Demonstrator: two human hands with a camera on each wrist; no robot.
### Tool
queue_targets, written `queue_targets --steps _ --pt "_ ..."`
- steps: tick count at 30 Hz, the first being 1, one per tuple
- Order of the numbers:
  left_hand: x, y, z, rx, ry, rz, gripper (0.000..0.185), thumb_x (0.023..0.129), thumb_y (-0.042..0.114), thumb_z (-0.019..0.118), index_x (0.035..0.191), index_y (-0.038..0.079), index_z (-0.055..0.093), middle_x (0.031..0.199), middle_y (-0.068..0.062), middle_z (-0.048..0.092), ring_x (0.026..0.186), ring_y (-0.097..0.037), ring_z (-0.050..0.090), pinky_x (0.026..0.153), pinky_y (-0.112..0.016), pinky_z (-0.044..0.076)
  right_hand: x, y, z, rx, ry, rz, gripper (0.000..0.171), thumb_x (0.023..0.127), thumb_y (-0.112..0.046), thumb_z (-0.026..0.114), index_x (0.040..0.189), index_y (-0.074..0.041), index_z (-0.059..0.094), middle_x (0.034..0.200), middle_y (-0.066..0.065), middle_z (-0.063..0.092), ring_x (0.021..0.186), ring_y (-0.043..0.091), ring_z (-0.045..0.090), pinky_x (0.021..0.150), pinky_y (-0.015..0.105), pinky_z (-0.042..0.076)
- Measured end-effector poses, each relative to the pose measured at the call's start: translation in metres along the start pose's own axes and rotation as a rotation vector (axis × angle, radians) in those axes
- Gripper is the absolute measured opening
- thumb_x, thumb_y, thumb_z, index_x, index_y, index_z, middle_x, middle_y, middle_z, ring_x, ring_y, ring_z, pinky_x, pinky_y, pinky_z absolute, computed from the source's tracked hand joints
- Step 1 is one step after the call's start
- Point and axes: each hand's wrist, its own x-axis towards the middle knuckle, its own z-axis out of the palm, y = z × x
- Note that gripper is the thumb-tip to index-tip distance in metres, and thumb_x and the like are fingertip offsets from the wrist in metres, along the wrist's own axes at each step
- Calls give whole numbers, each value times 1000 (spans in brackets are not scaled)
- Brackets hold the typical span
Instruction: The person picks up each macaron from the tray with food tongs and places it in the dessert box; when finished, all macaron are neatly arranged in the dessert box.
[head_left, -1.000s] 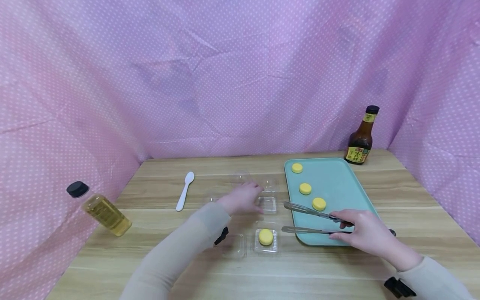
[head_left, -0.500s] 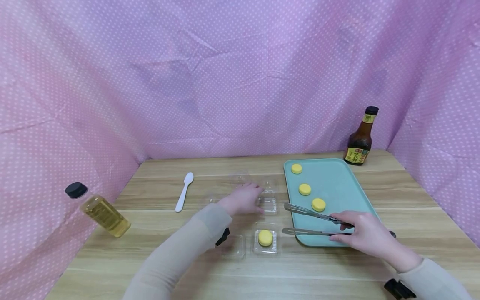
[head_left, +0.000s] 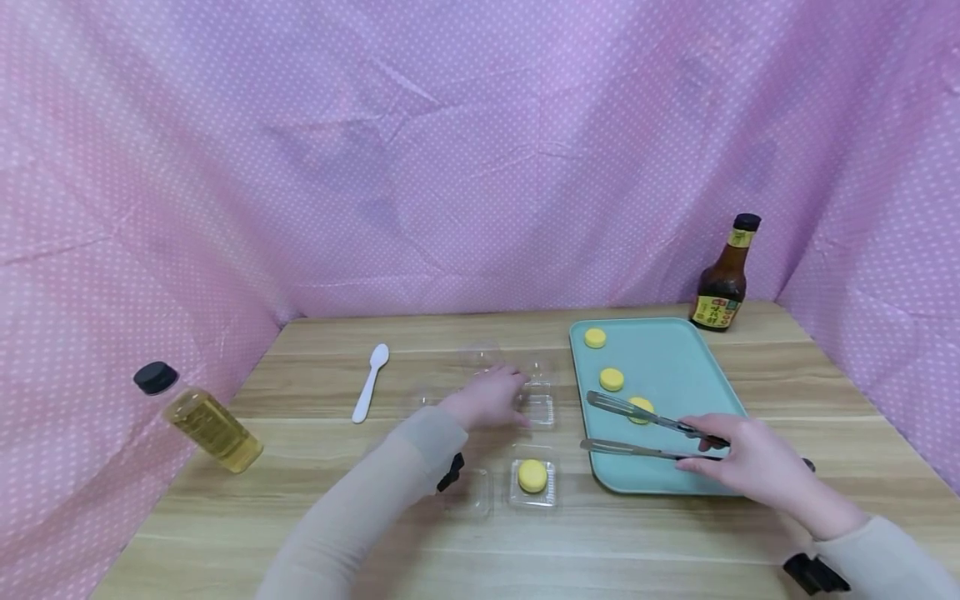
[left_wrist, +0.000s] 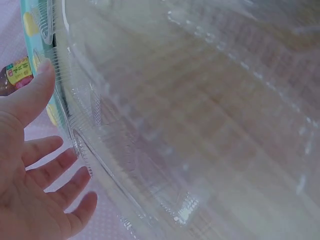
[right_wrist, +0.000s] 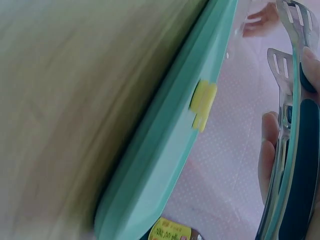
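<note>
My right hand [head_left: 750, 460] grips a pair of metal tongs [head_left: 630, 448] with dark handles. The tongs' arms stand spread over the near left part of the green tray [head_left: 678, 358], and the upper one partly covers a round yellow cake [head_left: 642, 405]. Two more yellow cakes [head_left: 611, 379] lie farther back on the tray. My left hand [head_left: 491, 397], fingers loosely bent and apart, is at the clear plastic boxes [head_left: 537, 410]; in the left wrist view its fingertips are beside their rims, contact uncertain. Another yellow cake [head_left: 532, 476] sits in the nearest open box.
A white spoon [head_left: 370, 383] lies left of the boxes. Farther left stands a bottle of yellow liquid [head_left: 213, 429] with a black cap. A brown sauce bottle [head_left: 722, 287] stands behind the tray. Pink dotted cloth [head_left: 480, 167] hangs around the wooden table.
My right hand has moved slightly right with the tongs, whose tips are now over the tray instead of past its left edge. The left hand has stayed at the boxes.
</note>
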Motion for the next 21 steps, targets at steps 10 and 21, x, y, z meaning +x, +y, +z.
queue_targets --steps 10,21 --pt "-1 -3 1 -111 4 -30 81 77 40 75 143 9 40 146 -9 40 139 -29 31 118 -46 20 -2 23 -19 -15 -17 96 48 63 -19 86 102 3 70 70 -7 64 50 -7 34 42 16 32" --pt "-3 -1 1 -124 32 -21 79 74 39 77 139 8 45 145 -11 42 138 -31 32 117 -48 21 -6 41 -28 -69 -81 192 50 66 -25 85 106 2 69 67 -9 62 49 -5 37 44 18 31"
